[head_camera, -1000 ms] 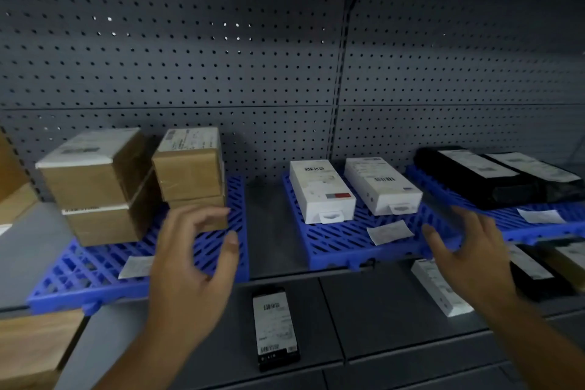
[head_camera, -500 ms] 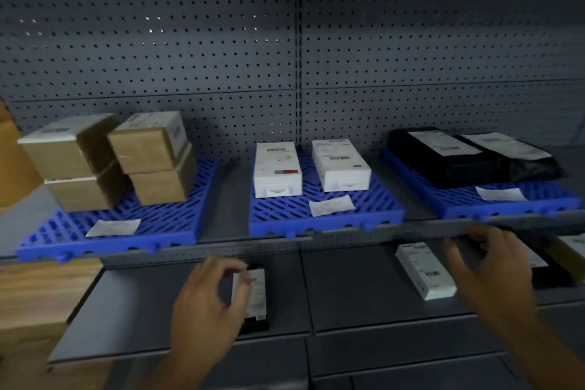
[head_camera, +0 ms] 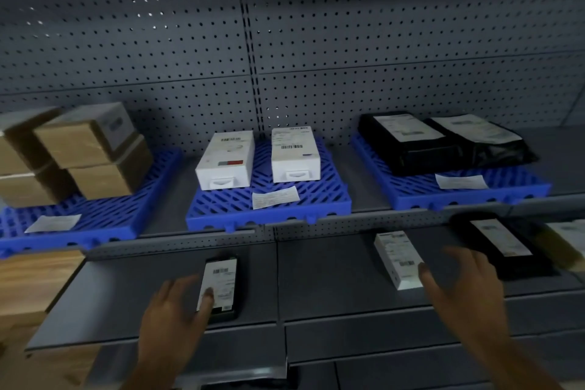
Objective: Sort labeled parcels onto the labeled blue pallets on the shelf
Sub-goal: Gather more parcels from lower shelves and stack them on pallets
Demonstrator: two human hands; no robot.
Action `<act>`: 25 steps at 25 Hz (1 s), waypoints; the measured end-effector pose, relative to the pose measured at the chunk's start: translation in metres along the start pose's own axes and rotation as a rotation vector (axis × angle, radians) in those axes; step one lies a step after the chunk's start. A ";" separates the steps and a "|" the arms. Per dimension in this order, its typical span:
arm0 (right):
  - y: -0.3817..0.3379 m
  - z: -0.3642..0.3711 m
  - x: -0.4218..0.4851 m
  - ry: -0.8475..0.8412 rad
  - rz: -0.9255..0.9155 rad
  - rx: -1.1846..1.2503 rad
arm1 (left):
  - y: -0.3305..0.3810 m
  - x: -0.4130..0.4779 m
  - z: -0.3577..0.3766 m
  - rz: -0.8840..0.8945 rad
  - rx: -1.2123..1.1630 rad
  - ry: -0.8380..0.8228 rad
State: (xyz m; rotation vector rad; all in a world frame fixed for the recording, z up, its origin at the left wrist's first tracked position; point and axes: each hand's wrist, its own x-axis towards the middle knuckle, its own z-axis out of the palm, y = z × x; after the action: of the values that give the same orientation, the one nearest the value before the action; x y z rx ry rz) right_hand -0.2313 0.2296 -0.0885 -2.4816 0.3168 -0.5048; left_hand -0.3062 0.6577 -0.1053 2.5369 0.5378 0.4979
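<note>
Three blue pallets sit on the upper shelf, each with a paper label. The left pallet (head_camera: 104,218) carries brown cardboard boxes (head_camera: 91,149). Two white boxes (head_camera: 226,160) lie on the middle pallet (head_camera: 269,212), and black bagged parcels (head_camera: 443,142) on the right pallet (head_camera: 459,196). On the lower shelf lie a small black parcel with a white label (head_camera: 221,285), a white box (head_camera: 397,258) and a black parcel (head_camera: 503,244). My left hand (head_camera: 177,310) touches the small black parcel's left edge with spread fingers. My right hand (head_camera: 459,282) hovers open beside the white box.
A grey pegboard wall (head_camera: 285,41) backs the shelf. A brown parcel (head_camera: 566,244) lies at the lower shelf's far right. Wooden boxes (head_camera: 28,285) stand at the lower left. The lower shelf's front edge (head_camera: 285,323) runs just past my hands.
Both hands dropped from the upper pallets to the lower shelf. My left hand reached the small black parcel; my right hand came down by the white box. The view tilted down.
</note>
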 end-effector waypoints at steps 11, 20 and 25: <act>0.094 0.140 0.081 -0.093 -0.035 -0.198 | -0.067 0.076 0.153 -0.214 0.128 0.002; 0.171 0.249 0.117 -0.376 0.046 -0.249 | -0.102 0.062 0.237 -0.359 0.102 -0.055; 0.172 0.263 0.114 -0.243 0.025 -0.238 | -0.085 0.057 0.237 -0.235 -0.004 0.068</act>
State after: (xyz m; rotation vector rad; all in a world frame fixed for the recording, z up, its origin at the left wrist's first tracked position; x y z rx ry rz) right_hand -0.0365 0.1843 -0.3568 -2.7296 0.3251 -0.1583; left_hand -0.1775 0.6597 -0.3291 2.4185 0.8470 0.4977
